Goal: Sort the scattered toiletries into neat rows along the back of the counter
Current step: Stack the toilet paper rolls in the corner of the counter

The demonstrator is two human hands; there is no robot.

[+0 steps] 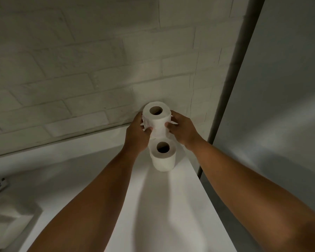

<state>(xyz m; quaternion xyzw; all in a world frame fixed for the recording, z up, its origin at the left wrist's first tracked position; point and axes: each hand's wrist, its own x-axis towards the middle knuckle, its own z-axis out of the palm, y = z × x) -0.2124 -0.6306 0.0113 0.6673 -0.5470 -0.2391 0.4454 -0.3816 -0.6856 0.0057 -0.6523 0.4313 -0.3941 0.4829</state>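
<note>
Counter (171,206) holds roll (157,121) between left hand (136,136), right hand (183,131).

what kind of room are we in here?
Most likely a bathroom. A rear toilet roll, gripped by the left hand and the right hand, and a front toilet roll stand on a narrow white counter against a white brick-pattern wall.

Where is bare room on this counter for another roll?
Bare: white counter before the near white paper roll, and the strip along the brick wall to its left. Crowded: back corner, where left hand and right hand grip the far paper roll.
</note>
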